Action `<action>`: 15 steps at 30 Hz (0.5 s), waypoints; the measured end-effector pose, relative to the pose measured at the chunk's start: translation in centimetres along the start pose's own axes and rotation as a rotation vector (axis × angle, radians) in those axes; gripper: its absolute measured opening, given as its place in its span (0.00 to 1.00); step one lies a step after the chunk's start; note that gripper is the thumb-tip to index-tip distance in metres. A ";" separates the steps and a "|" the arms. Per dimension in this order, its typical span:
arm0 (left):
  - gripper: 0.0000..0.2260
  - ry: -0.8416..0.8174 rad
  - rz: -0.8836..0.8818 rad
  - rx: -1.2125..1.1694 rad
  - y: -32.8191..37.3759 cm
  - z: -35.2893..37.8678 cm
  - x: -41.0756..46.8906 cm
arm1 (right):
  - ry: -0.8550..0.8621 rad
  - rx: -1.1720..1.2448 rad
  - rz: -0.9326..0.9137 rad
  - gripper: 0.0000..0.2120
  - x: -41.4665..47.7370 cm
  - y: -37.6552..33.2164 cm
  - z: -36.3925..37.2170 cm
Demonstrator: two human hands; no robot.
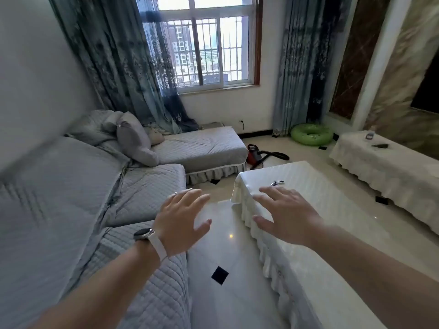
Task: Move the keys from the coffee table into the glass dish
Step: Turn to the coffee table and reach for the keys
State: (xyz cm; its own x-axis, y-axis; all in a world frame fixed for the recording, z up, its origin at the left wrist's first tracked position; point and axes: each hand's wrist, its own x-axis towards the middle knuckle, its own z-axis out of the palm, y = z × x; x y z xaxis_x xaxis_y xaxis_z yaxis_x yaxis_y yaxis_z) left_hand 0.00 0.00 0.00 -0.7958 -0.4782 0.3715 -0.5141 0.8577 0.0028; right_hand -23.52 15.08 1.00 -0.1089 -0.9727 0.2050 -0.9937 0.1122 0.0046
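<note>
Here, both hands empty: left hand (181, 222) spread wide over the floor gap on the sofa side of the coffee table (316, 210), right hand (286, 214) spread wide above the table's near corner. Keys (276, 183) lie on the tabletop just beyond the right fingertips, not touched yet. Glass dish uncertain: a small clear object (369, 135) sits on the covered cabinet (384, 169) well apart from the table, across open floor, too small to confirm. Risks, as judged: the glossy table cover may let the keys slide toward the far edge under a careless swipe; a loose pinch may drop them on the carry; dropping them hard into glass could chip it.
</note>
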 end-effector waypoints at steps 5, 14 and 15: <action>0.26 -0.043 -0.067 -0.043 -3.0 2.3 8.8 | -0.014 0.039 -0.010 0.28 8.3 5.0 1.7; 0.26 -0.042 -0.083 -0.099 -8.7 7.0 18.8 | -0.001 0.026 -0.016 0.28 19.8 10.9 3.7; 0.26 -0.031 -0.088 -0.111 -9.8 7.5 20.1 | 0.009 0.023 -0.015 0.28 21.2 11.6 3.9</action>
State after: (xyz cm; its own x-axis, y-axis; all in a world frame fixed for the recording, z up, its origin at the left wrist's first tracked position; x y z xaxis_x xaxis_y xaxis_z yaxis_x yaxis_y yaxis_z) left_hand -13.34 -19.43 0.45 -0.7597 -0.5566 0.3362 -0.5450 0.8270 0.1377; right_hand -37.41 -5.04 1.63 -0.0935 -0.9725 0.2135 -0.9956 0.0925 -0.0147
